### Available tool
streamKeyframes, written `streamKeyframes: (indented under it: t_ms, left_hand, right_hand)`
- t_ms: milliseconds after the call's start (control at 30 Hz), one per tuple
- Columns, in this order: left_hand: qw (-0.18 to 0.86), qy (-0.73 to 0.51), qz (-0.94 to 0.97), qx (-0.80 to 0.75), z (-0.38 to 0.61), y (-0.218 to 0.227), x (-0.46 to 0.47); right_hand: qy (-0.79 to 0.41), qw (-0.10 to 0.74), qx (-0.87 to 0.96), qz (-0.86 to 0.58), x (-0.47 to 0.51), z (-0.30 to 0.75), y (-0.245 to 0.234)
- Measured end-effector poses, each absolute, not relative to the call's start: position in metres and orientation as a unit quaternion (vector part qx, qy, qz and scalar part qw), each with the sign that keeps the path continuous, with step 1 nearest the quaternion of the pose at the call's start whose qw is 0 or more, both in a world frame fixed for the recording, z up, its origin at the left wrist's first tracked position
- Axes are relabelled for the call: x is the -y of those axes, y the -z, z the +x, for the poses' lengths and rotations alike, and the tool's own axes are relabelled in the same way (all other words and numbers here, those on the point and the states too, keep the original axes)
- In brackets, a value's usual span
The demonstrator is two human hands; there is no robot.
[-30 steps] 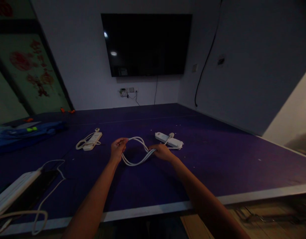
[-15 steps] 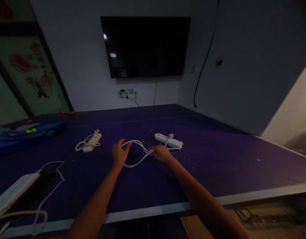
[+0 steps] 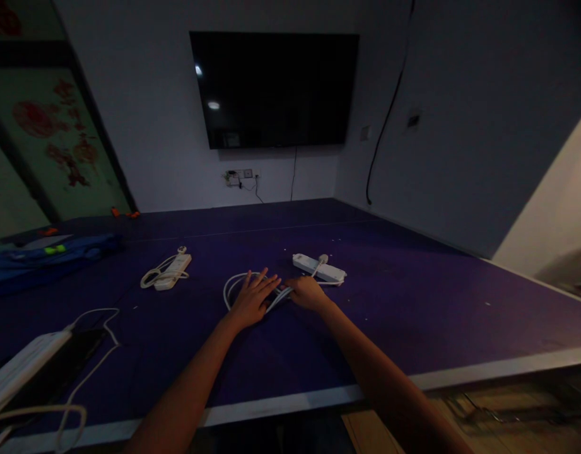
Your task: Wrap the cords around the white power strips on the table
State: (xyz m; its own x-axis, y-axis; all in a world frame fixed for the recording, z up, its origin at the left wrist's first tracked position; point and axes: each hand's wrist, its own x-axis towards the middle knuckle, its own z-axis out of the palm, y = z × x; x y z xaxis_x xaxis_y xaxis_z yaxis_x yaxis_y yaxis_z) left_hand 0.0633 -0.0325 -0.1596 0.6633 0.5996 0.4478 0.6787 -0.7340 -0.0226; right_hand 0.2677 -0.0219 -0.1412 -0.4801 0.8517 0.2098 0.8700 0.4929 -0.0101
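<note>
A large dark television [image 3: 275, 88] hangs on the back wall [image 3: 162, 157], with two bright reflections [image 3: 213, 106] near its left edge. Below it are wall sockets [image 3: 247, 173] trailing thin dark wires [image 3: 258, 189], and another thin cable [image 3: 294, 173] runs from the set down toward the purple surface [image 3: 413, 302]. On the right-hand wall [image 3: 465, 164], a black cable [image 3: 390, 113] hangs between a pale switch plate [image 3: 364, 133] and a dark-centred box [image 3: 414, 120]. At the left, a greenish panel [image 3: 29, 157] in a dark frame [image 3: 25, 53] bears red decorations [image 3: 33, 118]; in front of it, blue cloth [image 3: 77, 255] with a yellow-green patch [image 3: 55, 250] lies near some small orange objects [image 3: 133, 215]
</note>
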Motion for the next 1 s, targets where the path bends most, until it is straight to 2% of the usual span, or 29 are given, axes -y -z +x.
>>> streamKeyframes:
  t_ms: [133,367,567,700,1000]
  left_hand:
    - [0.058,0.225,-0.906,0.353,0.064,0.165,0.030]
    - [0.057,0.257,-0.898,0.353,0.068,0.163,0.028]
    - [0.052,0.266,-0.895,0.354,0.068,0.165,0.029]
    - [0.041,0.266,-0.900,0.344,0.068,0.164,0.031]
    - [0.017,0.283,-0.900,0.332,0.075,0.166,0.032]
  right_hand:
    - [0.048,0.105,0.863,-0.492,0.021,0.268,0.145]
    - [0.045,0.135,0.865,-0.482,0.017,0.266,0.146]
    - [0.085,0.231,0.816,-0.523,0.024,0.269,0.132]
    - [0.039,0.209,0.788,-0.578,0.028,0.276,0.125]
    - [0.005,0.220,0.813,-0.539,0.023,0.280,0.126]
